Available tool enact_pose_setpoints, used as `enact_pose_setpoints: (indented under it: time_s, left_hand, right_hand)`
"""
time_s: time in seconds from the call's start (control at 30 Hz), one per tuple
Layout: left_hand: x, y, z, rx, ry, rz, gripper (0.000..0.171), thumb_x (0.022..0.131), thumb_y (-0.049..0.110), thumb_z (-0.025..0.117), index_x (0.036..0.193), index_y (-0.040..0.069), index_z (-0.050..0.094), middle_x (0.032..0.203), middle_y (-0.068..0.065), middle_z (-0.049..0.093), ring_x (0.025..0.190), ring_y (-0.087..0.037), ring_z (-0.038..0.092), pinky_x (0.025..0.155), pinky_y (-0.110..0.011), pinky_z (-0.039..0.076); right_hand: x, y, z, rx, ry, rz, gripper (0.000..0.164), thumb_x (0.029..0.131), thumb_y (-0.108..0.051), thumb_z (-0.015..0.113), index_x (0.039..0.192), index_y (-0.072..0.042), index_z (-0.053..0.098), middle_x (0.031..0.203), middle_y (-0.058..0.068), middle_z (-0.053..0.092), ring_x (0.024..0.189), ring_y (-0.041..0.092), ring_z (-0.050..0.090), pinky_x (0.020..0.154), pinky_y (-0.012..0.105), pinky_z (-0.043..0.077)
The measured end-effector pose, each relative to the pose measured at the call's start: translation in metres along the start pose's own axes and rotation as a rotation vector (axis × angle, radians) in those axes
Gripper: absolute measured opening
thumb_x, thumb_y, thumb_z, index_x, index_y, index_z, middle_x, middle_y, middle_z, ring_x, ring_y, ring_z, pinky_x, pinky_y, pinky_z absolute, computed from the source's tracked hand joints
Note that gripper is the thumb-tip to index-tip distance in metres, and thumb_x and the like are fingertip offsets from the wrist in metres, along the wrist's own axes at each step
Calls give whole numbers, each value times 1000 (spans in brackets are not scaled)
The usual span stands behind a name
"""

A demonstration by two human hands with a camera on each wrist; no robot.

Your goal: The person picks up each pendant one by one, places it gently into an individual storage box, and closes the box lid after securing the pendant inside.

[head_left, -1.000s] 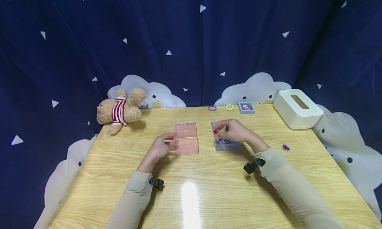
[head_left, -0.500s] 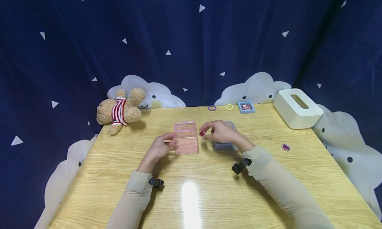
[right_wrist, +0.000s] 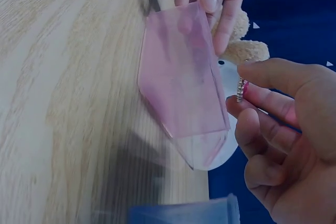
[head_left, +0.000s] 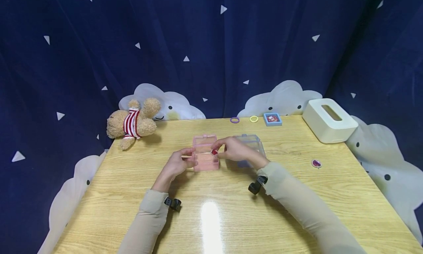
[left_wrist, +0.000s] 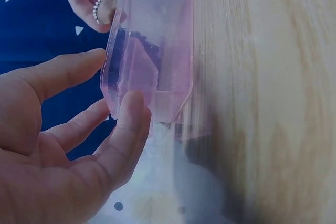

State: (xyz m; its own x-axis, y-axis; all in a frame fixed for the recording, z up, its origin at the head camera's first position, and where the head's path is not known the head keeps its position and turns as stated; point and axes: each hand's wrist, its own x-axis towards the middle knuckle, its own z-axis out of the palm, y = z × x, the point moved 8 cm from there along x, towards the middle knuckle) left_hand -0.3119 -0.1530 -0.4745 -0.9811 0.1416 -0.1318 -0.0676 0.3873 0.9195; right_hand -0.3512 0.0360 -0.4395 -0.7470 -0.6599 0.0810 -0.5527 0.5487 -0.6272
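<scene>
A translucent pink plastic box (head_left: 206,165) lies with its lid raised in the middle of the table. My left hand (head_left: 178,162) holds its left end, thumb at the front wall and index finger near the rim, as the left wrist view shows. Over the box's right part, my right hand (head_left: 236,150) pinches a red gem (head_left: 214,151) with a beaded rim between thumb and fingertips. In the right wrist view, the gem (right_wrist: 242,90) is edge-on, above the box's rim. Behind my right hand stands a translucent blue-grey box (head_left: 259,145), lid raised, its contents mostly hidden.
A purple-red gem ornament (head_left: 316,163) lies on the right. Along the back edge are a purple ring (head_left: 235,120), a yellow ring (head_left: 253,119) and a small blue frame (head_left: 273,119). A white tissue box (head_left: 330,121) stands back right, a teddy bear (head_left: 132,123) back left.
My right hand has carried the red gem leftward from above the blue-grey box to above the pink box. My left hand has stayed at the pink box.
</scene>
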Motion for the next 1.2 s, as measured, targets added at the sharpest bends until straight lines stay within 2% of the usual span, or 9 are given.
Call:
enact_pose_setpoints:
  time_s: [0.2,0.53,0.8,0.97,1.2]
  left_hand:
    - [1,-2,0,4,4,1,59,84,3,75,140,2,56,127,-22,60,107,-27,64,81,-23,52]
    - [2,-2,-1,6,5,-2,60,84,4,76,140,4,56,127,-22,60,109,-28,64,83,-25,52]
    - [0,-3,-1,27,5,-41,62,83,6,76,142,9,55,129,-17,61,111,-28,64,88,-31,53]
    - [0,-4,-1,35,8,-32,61,84,6,76,141,7,55,128,-18,60,110,-29,64,87,-30,53]
    - [1,-4,-1,18,2,-17,59,85,7,76,140,4,56,128,-21,59,106,-27,65,82,-26,52]
  right_hand:
    - [8,-2,12,-40,-31,-6,25,85,-18,77,109,-13,75,99,-6,76,96,20,68,84,28,51]
    - [18,0,22,-72,-38,27,25,81,-16,78,106,-16,77,101,-5,77,97,22,69,85,31,52]
    - [24,0,31,-104,-88,48,23,81,-19,81,103,-16,77,96,-6,78,93,16,72,88,30,54]
    - [27,3,36,-169,-105,77,19,81,-21,81,100,-20,77,93,-8,77,88,9,69,86,29,54]
    - [31,6,38,-199,-109,78,14,80,-27,83,92,-22,77,87,-10,76,79,2,66,81,26,53]
